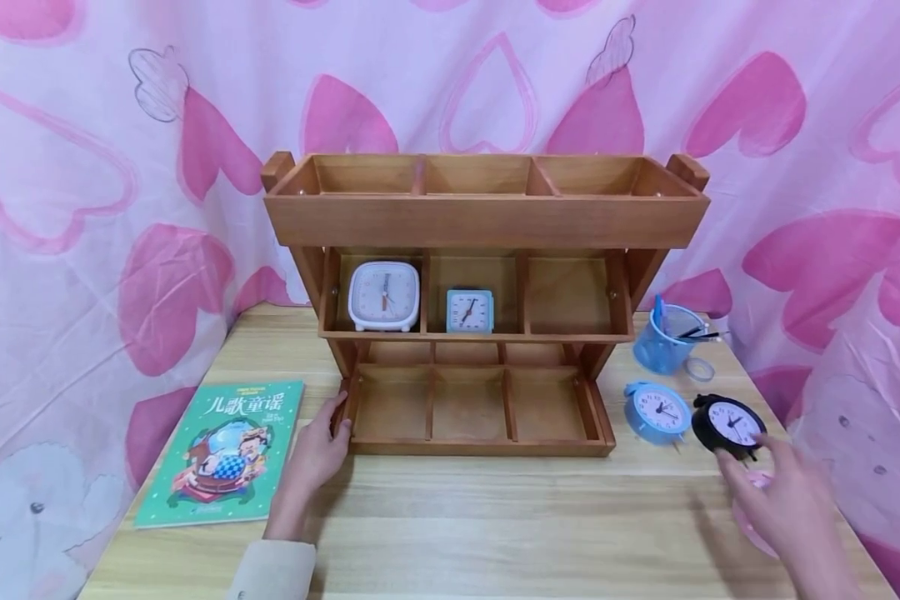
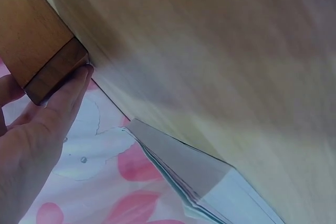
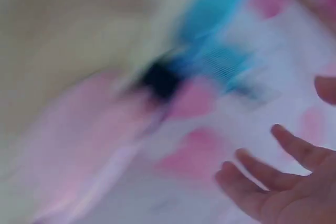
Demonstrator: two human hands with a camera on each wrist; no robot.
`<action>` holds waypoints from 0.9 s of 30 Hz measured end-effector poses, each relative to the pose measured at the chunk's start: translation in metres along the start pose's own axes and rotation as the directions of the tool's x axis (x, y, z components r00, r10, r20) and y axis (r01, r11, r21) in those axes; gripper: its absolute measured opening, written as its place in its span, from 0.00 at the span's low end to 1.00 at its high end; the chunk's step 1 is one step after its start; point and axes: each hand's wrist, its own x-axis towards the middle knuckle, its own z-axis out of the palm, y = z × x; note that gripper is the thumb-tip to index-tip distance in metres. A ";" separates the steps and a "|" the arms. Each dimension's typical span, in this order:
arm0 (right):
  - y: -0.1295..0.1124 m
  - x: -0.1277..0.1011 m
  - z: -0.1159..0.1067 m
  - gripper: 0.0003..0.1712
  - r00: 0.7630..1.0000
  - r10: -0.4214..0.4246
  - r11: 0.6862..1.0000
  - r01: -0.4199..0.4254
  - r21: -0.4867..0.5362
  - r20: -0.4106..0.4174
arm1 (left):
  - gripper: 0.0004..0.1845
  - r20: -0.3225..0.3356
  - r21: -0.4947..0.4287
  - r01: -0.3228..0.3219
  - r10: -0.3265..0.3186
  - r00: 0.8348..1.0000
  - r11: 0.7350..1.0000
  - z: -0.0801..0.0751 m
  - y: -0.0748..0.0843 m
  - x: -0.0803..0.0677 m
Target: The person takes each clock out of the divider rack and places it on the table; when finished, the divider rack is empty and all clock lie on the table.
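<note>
Two hands are in my view, both low over the wooden table (image 1: 495, 517). My left hand (image 1: 317, 454) lies nearest the front edge, its cream sleeve (image 1: 273, 571) just showing, fingers straight and relaxed with the tips resting against the front left corner of the wooden shelf rack (image 1: 480, 333). The left wrist view confirms it: the fingers (image 2: 63, 100) lie flat along the corner post and curl round nothing. My right hand (image 1: 783, 500) hovers at the right side of the table, fingers spread and straight, holding nothing; the wrist view is badly blurred but shows the fingers (image 3: 268, 179) apart. Its fingertips are just beside the black alarm clock (image 1: 727, 425), and I cannot tell from the head view whether they touch it. Something pink (image 1: 753, 512) lies under that hand, mostly hidden.

Counting the clocks that show plainly, I get four. Two stand on the table to the right of the rack: the black one and a blue alarm clock (image 1: 656, 411) touching or just beside it. Two more sit upright in the rack's middle tier: a white square clock (image 1: 384, 296) in the left compartment and a small blue square clock (image 1: 469, 312) in the centre one.

One green children's book (image 1: 221, 454) lies flat on the table, left of my left hand. One blue pen cup (image 1: 667, 337) stands behind the two round clocks, pens poking out. The rack has three tiers of three compartments each. Behind everything hangs one pink heart-printed cloth (image 1: 82, 208).
</note>
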 end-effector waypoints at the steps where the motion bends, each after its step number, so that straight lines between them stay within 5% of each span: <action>1: -0.023 0.005 0.002 0.33 0.990 -0.124 0.990 0.128 0.056 -0.070 | 0.28 -0.001 -0.001 0.004 -0.004 1.000 1.000 -0.001 0.000 -0.001; 5: -0.113 0.032 0.016 0.27 0.886 -0.409 0.873 0.449 0.190 -0.216 | 0.27 -0.016 -0.010 0.003 -0.003 1.000 1.000 -0.003 0.000 -0.001; 9: -0.185 0.058 0.032 0.27 0.787 -0.579 0.760 0.616 0.208 -0.214 | 0.27 -0.015 -0.009 -0.006 0.006 1.000 1.000 0.000 -0.001 -0.001; 12: -0.225 0.076 0.048 0.27 0.735 -0.658 0.711 0.678 0.187 -0.163 | 0.27 -0.013 -0.001 0.001 -0.001 1.000 1.000 0.001 -0.002 -0.001; 14: -0.245 0.085 0.059 0.27 0.735 -0.671 0.718 0.676 0.165 -0.093 | 0.27 -0.013 -0.003 0.011 -0.011 1.000 1.000 0.003 -0.002 -0.001; 19: -0.269 0.096 0.074 0.28 0.787 -0.613 0.790 0.607 0.084 0.069 | 0.28 0.004 -0.023 0.034 -0.034 0.999 0.999 0.004 -0.002 -0.002; 27: -0.272 0.100 0.078 0.23 0.818 -0.570 0.819 0.558 0.134 0.079 | 0.28 0.015 -0.034 0.049 -0.049 0.999 0.998 0.002 0.000 0.000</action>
